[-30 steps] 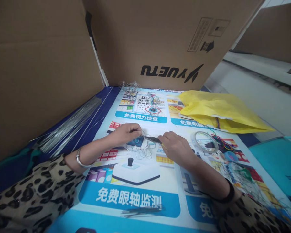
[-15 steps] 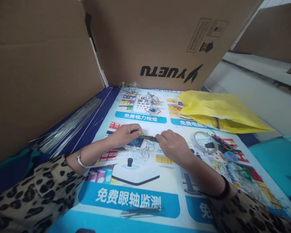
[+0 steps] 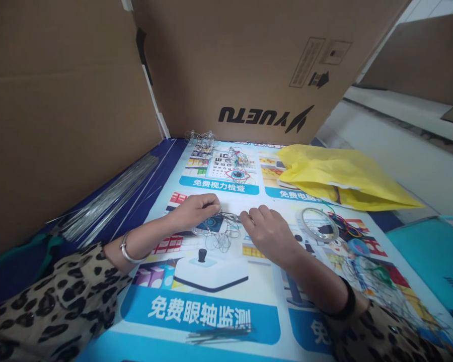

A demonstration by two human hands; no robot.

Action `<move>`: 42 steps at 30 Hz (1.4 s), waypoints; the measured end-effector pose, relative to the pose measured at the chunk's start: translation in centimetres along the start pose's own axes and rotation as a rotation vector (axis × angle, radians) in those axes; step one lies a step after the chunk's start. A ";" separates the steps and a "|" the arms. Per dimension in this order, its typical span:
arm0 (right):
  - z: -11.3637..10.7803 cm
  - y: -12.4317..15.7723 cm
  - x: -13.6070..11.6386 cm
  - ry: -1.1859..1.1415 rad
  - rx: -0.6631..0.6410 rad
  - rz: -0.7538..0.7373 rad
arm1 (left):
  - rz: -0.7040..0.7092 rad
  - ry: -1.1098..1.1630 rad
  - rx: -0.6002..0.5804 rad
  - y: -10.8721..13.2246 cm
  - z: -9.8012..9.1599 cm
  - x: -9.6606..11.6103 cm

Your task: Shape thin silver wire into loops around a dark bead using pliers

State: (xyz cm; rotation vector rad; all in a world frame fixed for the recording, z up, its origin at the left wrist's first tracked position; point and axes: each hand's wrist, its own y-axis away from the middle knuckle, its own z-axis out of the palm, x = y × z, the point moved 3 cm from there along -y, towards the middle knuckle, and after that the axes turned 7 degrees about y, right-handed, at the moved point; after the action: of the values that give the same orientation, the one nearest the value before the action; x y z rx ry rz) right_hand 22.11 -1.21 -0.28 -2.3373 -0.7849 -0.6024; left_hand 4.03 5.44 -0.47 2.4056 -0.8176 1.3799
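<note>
Thin looped wires (image 3: pixel 221 240) hang below a short bundle of wire strands (image 3: pixel 229 216) that spans the gap between my hands. My left hand (image 3: pixel 196 212) is closed, thumb and fingers pinching the left end of the bundle. On the right end, the fingers of my right hand (image 3: pixel 268 229) are curled tight round the strands. Both hands are just above the printed poster sheet (image 3: pixel 262 281). Nearer to me, a small pile of short dark wires (image 3: pixel 221 335) lies on the sheet.
Long silvery wires (image 3: pixel 109 196) lie at left. Cardboard panels (image 3: pixel 226 65) stand behind. Wire tangles (image 3: pixel 202 143) lie at the back. To the right are a yellow bag (image 3: pixel 347 176), a clear tape roll (image 3: pixel 319 224), coloured wires (image 3: pixel 347 226) and a teal item (image 3: pixel 430 256).
The right hand has shifted very slightly left and down, and the bundle between the hands looks lighter and shinier. Both hands keep their hold. The view has tilted slightly.
</note>
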 end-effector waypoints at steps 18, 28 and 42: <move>1.5 0.1 0.0 -0.311 -0.063 0.150 | -0.021 0.014 -0.043 0.0 -0.4 -0.1; 2.0 0.4 0.0 -0.450 -0.169 0.201 | -0.029 0.016 -0.092 0.0 -0.1 -0.7; 1.8 0.1 0.3 -0.481 -0.235 0.140 | 0.015 -0.055 -0.077 -0.2 -0.1 -0.6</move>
State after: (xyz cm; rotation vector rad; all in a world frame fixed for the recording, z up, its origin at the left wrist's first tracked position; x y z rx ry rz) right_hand 22.80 -0.03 -1.44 -2.7748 -0.7780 -0.0666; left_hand 3.86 5.85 -0.90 2.3925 -0.8870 1.2691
